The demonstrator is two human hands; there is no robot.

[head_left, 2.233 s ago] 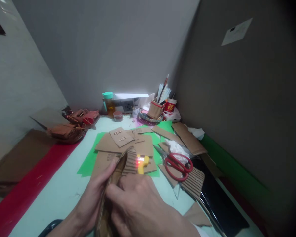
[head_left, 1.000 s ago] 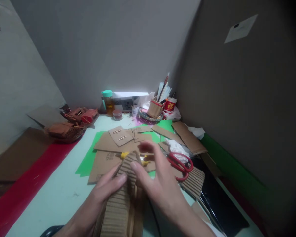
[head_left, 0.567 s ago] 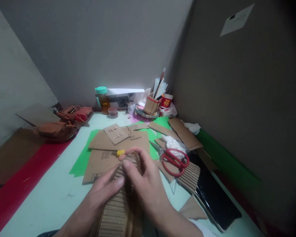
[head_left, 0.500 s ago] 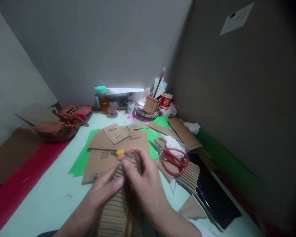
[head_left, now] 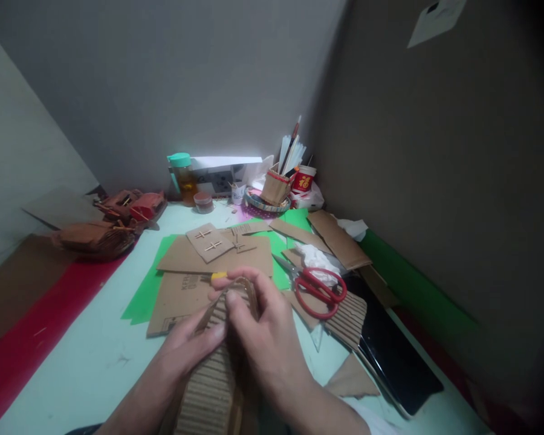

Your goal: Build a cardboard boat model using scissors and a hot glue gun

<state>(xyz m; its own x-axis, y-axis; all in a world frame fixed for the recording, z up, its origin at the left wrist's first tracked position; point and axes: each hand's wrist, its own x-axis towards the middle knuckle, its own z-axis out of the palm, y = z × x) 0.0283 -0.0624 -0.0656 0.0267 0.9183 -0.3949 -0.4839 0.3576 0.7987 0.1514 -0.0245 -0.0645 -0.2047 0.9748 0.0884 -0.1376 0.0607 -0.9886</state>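
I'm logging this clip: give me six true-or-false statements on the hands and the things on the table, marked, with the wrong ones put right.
1. The left hand and the right hand both hold the ridged cardboard piece. True.
2. The left hand is apart from the ridged cardboard piece. False: its thumb rests on the ridges.
3. The red-handled scissors lie to the right of both hands. True.
4. The teal-lidded bottle stands upright, left of the cardboard pen holder. True.
5. The cardboard pen holder is nearer the person than the red-handled scissors. False: it stands farther back.
6. The red-handled scissors lie to the left of the teal-lidded bottle. False: they lie to its right.
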